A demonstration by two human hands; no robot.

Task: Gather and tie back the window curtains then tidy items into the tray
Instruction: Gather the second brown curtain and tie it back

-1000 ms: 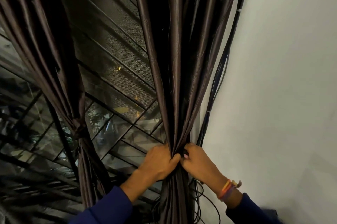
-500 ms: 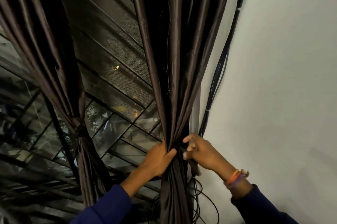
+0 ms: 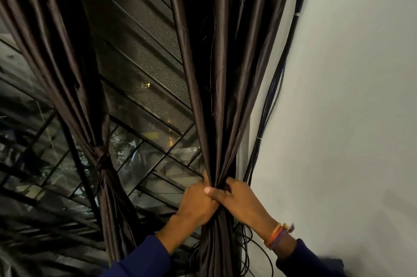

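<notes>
1. White wall (image 3: 349,96) fills the right side; a dark window (image 3: 140,87) with mesh and slanted bars fills the left, with night lights behind it.
2. Of two dark curtains, the left curtain (image 3: 67,73) already hangs cinched by a tie (image 3: 102,160) at its waist.
3. Beside the wall, the right curtain (image 3: 223,73) is bunched into one narrow column, pleats converging at the hands.
4. At that neck, the left hand (image 3: 196,204) wraps the bunch from the window side, fingers curled round it.
5. From the wall side, the right hand (image 3: 239,200) grips the same spot, its thumb laid across the folds and touching the left hand; coloured bands (image 3: 278,235) sit on its wrist.
6. No tie for this curtain shows; it may be hidden inside the grip, I cannot tell. The tray is not in view.
7. Black cables (image 3: 275,87) run down the wall just beside the curtain and loop loosely below the hands.
8. Likely risks from here:
   - Slippery, satin-like cloth could slide out if one hand lets go to fetch or wrap a tie, letting the pleats spread.
   - A cable loop could get caught into the bundle, since the loops lie so close.
   - Pulling down hard on the bunch might strain the hanging above, which is out of sight.
</notes>
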